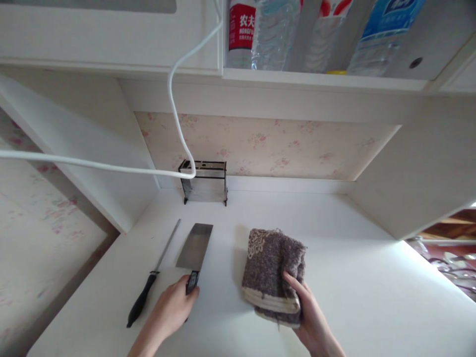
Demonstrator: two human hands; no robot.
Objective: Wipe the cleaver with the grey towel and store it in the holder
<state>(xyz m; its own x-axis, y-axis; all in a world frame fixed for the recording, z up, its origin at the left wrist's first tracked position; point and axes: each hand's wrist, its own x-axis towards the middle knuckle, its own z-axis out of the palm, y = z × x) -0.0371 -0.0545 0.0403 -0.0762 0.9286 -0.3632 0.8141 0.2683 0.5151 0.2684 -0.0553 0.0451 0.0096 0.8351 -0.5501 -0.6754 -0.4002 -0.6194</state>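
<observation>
My left hand (174,306) is closed around the black handle of a cleaver (197,246), whose broad metal blade points away from me over the white surface. Left of it lies a sharpening steel (143,297), a thin grey rod with a black handle. My right hand (310,317) grips a folded brown towel (269,267) by its right side, thumb on top and the other fingers hidden beneath. The towel has a pale band along its near edge and a light pattern at its far left corner.
Against the back wall stands a knife block (205,188) with clear sides and slots on top. A white cable (171,94) hangs in front of it. Overhead, a shelf (320,82) bears several plastic bottles (275,34). White panels (409,163) close in both sides of the countertop (357,277).
</observation>
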